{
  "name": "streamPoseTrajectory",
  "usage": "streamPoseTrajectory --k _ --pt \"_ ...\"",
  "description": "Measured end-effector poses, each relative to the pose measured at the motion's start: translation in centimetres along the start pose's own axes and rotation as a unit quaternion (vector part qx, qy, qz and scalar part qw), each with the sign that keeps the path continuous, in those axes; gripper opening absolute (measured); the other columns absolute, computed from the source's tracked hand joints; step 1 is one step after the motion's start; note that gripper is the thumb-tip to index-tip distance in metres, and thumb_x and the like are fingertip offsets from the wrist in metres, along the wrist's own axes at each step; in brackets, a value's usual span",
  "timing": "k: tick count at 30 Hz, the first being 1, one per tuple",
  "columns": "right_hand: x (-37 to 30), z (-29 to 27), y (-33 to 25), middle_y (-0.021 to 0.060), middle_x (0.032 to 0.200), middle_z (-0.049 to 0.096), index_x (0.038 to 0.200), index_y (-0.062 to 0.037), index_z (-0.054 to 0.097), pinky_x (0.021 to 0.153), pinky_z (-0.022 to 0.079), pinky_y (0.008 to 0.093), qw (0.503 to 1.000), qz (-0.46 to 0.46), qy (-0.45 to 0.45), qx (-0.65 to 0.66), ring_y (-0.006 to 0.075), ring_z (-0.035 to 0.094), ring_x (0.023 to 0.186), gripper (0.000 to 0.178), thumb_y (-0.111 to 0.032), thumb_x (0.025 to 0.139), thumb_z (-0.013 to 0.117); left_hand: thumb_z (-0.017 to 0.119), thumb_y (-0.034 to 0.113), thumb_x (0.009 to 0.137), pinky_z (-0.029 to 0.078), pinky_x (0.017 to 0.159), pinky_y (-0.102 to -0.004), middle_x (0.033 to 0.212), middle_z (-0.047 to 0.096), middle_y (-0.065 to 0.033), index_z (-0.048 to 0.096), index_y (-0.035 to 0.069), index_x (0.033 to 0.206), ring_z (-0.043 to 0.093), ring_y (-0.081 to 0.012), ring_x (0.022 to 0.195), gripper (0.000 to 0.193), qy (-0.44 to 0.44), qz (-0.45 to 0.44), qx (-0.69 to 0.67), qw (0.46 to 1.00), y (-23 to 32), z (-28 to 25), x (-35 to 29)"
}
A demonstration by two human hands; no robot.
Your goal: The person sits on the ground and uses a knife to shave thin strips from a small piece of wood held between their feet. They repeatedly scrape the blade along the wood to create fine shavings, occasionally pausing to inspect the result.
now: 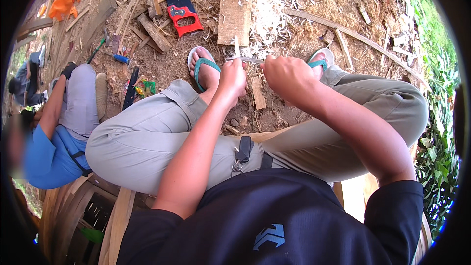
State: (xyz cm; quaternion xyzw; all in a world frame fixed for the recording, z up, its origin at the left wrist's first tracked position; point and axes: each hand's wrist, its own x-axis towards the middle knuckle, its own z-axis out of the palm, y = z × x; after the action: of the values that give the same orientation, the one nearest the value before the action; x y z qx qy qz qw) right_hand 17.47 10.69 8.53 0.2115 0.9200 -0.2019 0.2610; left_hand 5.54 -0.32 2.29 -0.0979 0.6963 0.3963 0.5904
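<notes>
My left hand [232, 78] is closed around a thin pale wooden stick [237, 44], whose tip sticks up past the fingers. My right hand [289, 76] forms a fist, gripping what looks like a knife [252, 60]; its handle is hidden in the fist. The narrow grey blade reaches left and crosses the stick just above my left fingers. Both hands are held over the ground between my sandalled feet. Beyond them lies a wooden plank [235, 10], with a heap of curled white shavings [272, 14] beside it.
A handsaw [181, 17] with a red handle lies beyond my left foot. Wood offcuts [154, 32], a blue-handled tool [121, 59] and an orange cloth or bag [64, 3] are farther left. A person in blue [56, 152] sits at the left. Green plants [436, 118] edge the right.
</notes>
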Motion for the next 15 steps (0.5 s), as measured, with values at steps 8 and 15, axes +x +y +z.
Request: streamPoseTrajectory --k 8,15 --pt "0.6 1.6 -0.6 0.0122 0.078 0.070 0.094 -0.0015 0.059 0.059 0.057 0.0328 0.999 0.037 0.018 0.004 0.0245 0.072 0.075 0.023 -0.022 0.098 0.048 0.041 0.022 0.095 0.022 0.031 -0.0261 0.053 0.038 0.0032 0.046 0.011 0.092 0.033 -0.0093 0.037 0.013 0.022 0.018 0.071 0.997 -0.6 0.1 0.6" --pt "3.4 4.2 -0.3 0.0137 0.073 0.069 0.092 -0.0021 0.057 0.055 0.056 0.0362 0.997 0.022 0.068 0.002 0.0274 0.071 0.070 0.030 -0.028 0.100 0.045 0.037 0.024 0.094 0.031 0.037 -0.0392 0.054 0.048 -0.0106 0.053 -0.005 0.083 0.046 -0.0205 0.040 0.035 0.009 0.054 0.118 0.991 -1.0 -1.1 1.7"
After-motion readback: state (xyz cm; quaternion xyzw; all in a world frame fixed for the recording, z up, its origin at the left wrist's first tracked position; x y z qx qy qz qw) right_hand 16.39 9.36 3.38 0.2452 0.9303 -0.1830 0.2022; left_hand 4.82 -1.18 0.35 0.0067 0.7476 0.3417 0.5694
